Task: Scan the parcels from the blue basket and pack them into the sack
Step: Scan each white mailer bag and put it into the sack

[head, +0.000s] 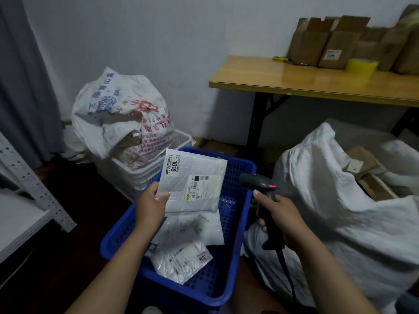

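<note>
My left hand (150,203) holds a flat white parcel (192,182) by its lower left corner, label side up, above the blue basket (229,264). My right hand (277,215) grips a dark handheld scanner (260,184) whose head points left at the parcel; a red light shows on it. Two more white parcels lie in the basket, one (197,227) under the held one and one (181,260) nearer me. The big white sack (335,218) stands open just right of the basket, with cardboard boxes (367,168) showing in its mouth.
Behind the basket a printed white bag (120,114) rests on a white crate (140,177). A wooden table (317,81) at the back right carries brown cartons (335,41) and a yellow tub (361,66). A metal shelf post (29,180) stands at the left.
</note>
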